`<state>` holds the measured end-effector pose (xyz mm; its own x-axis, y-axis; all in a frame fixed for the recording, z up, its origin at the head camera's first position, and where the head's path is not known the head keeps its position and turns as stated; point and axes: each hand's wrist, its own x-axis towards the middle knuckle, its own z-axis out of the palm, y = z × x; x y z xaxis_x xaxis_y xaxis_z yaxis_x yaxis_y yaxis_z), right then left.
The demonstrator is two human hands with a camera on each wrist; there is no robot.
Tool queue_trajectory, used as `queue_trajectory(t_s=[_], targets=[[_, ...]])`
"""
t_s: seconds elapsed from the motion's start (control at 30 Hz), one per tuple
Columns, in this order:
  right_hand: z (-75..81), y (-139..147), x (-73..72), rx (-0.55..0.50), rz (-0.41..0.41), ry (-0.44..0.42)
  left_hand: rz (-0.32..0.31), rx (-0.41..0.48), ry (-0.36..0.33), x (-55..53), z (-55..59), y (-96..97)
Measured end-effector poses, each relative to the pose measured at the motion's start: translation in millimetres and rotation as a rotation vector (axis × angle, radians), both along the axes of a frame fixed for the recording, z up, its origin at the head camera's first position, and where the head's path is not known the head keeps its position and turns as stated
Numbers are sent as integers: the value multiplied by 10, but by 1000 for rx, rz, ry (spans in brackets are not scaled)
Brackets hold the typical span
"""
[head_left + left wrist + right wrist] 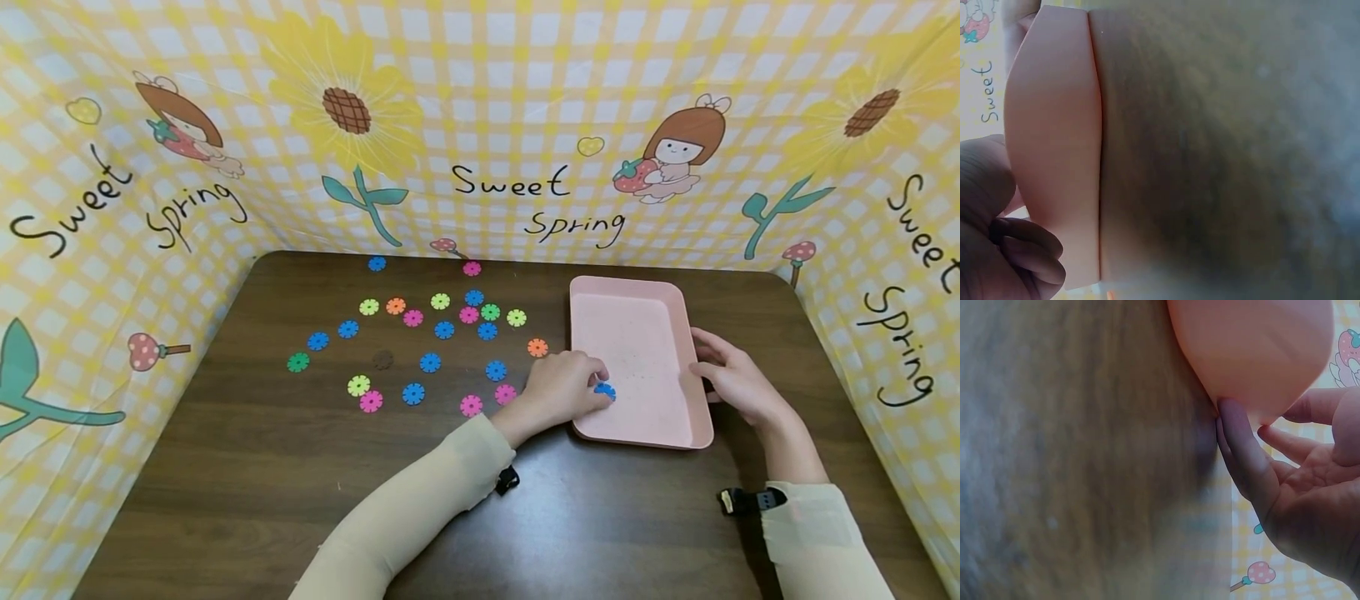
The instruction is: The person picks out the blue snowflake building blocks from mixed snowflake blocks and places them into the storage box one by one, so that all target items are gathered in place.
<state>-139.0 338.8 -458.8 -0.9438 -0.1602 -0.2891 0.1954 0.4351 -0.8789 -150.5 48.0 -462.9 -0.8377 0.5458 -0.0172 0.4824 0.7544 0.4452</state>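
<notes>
Over the left side of a shallow pink tray [630,350], my left hand [566,385] pinches a blue notched disc [606,391] between thumb and fingers. The left wrist view shows this hand [997,219] across the tray's rim, its other fingers curled outside the wall; the disc is hidden there. On the far side, my right hand [738,379] grips the tray's right wall, thumb at the rim. In the right wrist view, the right hand's fingers [1247,450] reach along the outside of the tray [1254,350] near its base.
Left of the tray, loose notched discs lie scattered on the dark wooden table [247,467]: several blue [413,393] and pink [471,406], some yellow [358,385], green [297,362], orange [537,347], and a brown disc [383,359]. A checked cloth [510,108] walls the table's back and sides.
</notes>
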Motion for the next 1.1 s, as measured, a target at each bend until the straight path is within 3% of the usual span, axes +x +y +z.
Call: queue_trajectory(t_s=[0.27, 0.43, 0.53, 0.83, 1.1], targets=[[39, 4, 10, -23, 0, -7, 58, 146, 4, 65, 214, -185], [46, 12, 4, -32, 0, -16, 72, 232, 46, 49, 345, -472], [34, 19, 1, -47, -2, -22, 111, 237, 42, 34, 373, -681], [55, 36, 14, -89, -5, -30, 237, 180, -42, -61, 252, -1260], [49, 52, 12, -78, 3, -58, 278, 8, -117, -154, 68, -1436]])
